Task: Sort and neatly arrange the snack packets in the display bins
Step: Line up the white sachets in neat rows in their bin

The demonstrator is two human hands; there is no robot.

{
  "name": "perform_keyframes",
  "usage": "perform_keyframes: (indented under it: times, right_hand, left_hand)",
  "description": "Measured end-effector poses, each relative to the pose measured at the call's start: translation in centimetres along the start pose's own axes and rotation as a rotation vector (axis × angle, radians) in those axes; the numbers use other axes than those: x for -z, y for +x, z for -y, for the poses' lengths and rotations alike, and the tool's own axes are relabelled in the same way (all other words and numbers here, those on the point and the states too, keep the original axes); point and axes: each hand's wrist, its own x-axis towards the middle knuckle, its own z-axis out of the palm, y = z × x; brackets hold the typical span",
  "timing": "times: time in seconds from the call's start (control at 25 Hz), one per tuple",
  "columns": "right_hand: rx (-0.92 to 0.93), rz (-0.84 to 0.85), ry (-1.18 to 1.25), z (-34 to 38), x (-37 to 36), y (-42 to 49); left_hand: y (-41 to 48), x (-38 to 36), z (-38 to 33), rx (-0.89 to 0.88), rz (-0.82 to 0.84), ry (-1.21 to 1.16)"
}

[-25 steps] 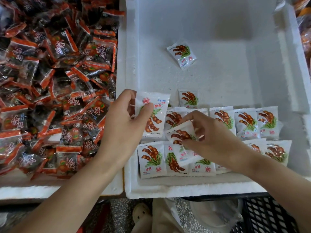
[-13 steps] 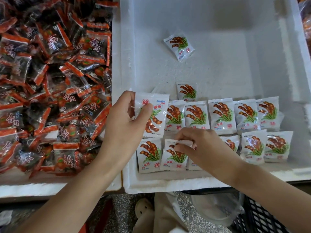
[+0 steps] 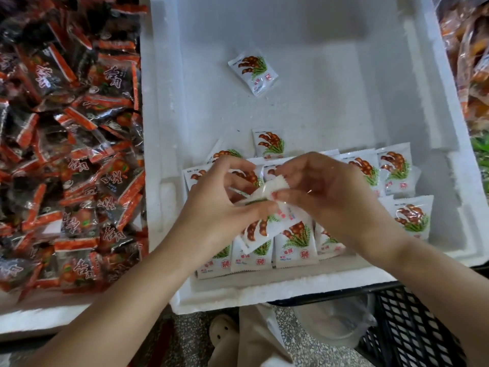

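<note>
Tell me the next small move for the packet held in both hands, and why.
Probably lay the held packet flat beside the single packet behind the rows, print up. Both the left hand and right hand pinch it above two rows in the white bin, and that one looks like the start of a third row.

The square white plastic snack packets [image 3: 295,242] are all sporting brown pods over green ferny leaves, plus 1 little red stamp each. The plain white foam bin [image 3: 164,102] is showing no pattern at all. Next door, the crinkly black plastic packets [image 3: 66,168] are flashing orange-red end strips and white lettering. Below, the black lattice plastic crate [image 3: 412,327] is looking dark beside the grey speckled stone floor [image 3: 304,348].
</note>
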Motion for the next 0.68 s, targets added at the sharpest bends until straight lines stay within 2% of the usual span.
perform_keyframes:
  times: [0.08,0.16,0.24,0.32,0.44,0.52,0.68]
  right_hand:
    - [-0.037,-0.107,0.118,-0.5,1.4,0.2]
    - [-0.086,-0.112,0.179,-0.8,2.7,-0.2]
    - [-0.150,0.039,0.038,-1.3,3.1,-1.0]
    - [-0.132,0.138,-0.177,-1.5,2.9,-2.2]
    - [0.024,-0.023,-0.197,-1.0,3.4,-3.1]
    - [0.095,-0.028,-0.217,-0.7,4.3,-3.0]
    - [0.004,-0.121,-0.321,-2.1,8.3,-2.5]
  left_hand:
    - [0.3,-0.4,-0.4,0.024,0.017,-0.089]
    - [0.6,-0.9,-0.9,-0.017,-0.022,-0.162]
    - [0.9,-1.6,-1.6,-0.107,-0.069,-0.155]
    - [1.0,-2.5,-2.1,-0.218,-0.027,-0.015]
    - [0.7,-4.4,-2.2,-0.306,0.073,0.142]
    - [0.6,-5.4,-2.0,-0.329,0.094,0.135]
    - [1.0,-6.9,-1.4,-0.370,0.112,0.119]
